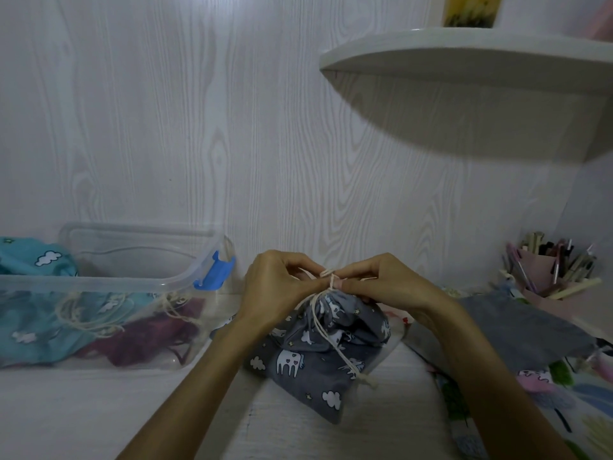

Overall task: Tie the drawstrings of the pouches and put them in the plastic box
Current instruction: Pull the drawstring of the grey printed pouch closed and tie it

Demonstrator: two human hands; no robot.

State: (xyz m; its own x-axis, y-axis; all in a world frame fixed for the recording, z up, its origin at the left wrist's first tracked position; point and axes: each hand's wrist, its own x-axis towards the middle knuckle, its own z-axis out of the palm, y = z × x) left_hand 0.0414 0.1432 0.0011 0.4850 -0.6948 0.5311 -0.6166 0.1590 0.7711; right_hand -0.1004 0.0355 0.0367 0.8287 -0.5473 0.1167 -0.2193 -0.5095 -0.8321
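Your plastic box (99, 280) already holds a blue pouch (30, 330) and a dark red one (159, 333), their cords drawn. The grey pouch (318, 353) on the bench (83, 410), just right of the box, is mid-knot, and to the right of it more pouches (517, 330) lie flat, apparently still untied. Your left hand (278, 287) and right hand (384, 283) meet above the grey pouch's gathered mouth, fingers curled, each pinching the cream drawstring (331, 277), forearms angled inward, wrists raised.
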